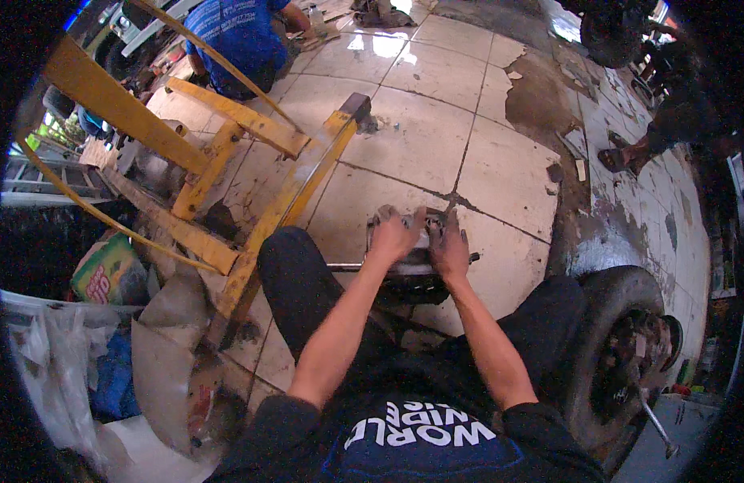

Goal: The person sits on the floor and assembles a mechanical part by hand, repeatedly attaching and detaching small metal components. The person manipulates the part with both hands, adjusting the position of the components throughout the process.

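Observation:
Between my knees, low over the tiled floor, is a grey and black metal mechanical part whose exact kind I cannot make out. My left hand grips its upper left side, fingers bent over the far edge. On its right side my right hand holds on, with dark, dirty fingers pointing away from me. A thin metal rod sticks out to the left of the part. Its underside is dark and partly hidden by my hands and forearms.
A yellow metal frame stands close on the left. By my right leg is a wheel with a black tyre. A person in a blue shirt crouches at far left; another person's foot is at right. Broken tiles surround a bare patch.

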A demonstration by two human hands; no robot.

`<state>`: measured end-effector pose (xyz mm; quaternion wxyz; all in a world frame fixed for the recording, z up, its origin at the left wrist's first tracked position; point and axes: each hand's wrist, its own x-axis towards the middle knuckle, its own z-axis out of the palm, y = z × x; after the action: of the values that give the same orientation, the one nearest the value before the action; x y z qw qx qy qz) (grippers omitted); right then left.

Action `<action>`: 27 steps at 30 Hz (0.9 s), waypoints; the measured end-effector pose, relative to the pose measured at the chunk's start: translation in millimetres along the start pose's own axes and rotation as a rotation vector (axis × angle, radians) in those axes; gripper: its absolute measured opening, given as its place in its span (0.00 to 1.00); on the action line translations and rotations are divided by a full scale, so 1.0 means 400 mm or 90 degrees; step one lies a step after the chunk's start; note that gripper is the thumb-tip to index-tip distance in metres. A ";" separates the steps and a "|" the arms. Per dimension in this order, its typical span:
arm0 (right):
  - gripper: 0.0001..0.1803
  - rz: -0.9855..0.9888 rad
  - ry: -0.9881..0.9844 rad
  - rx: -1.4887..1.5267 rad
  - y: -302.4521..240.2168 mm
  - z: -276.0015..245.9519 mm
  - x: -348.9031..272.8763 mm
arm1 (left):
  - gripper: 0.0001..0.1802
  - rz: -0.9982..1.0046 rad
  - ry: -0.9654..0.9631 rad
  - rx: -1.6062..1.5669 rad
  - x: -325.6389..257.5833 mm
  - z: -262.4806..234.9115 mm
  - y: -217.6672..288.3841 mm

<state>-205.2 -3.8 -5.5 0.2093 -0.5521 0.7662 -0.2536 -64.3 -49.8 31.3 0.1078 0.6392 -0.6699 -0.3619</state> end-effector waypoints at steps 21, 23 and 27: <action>0.37 -0.009 -0.018 0.025 0.010 0.001 -0.008 | 0.62 0.089 0.243 0.222 -0.035 0.089 0.006; 0.36 -0.053 0.017 0.026 0.013 -0.001 -0.004 | 0.61 -0.053 0.042 0.003 0.005 0.016 0.049; 0.35 -0.072 0.045 0.003 0.021 0.011 -0.005 | 0.58 0.002 0.093 0.011 -0.005 0.047 0.001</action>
<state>-208.2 -0.3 -14.3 0.1685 -0.5848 0.7400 -0.2863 -75.6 -41.4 18.9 0.1516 0.6638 -0.6641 -0.3087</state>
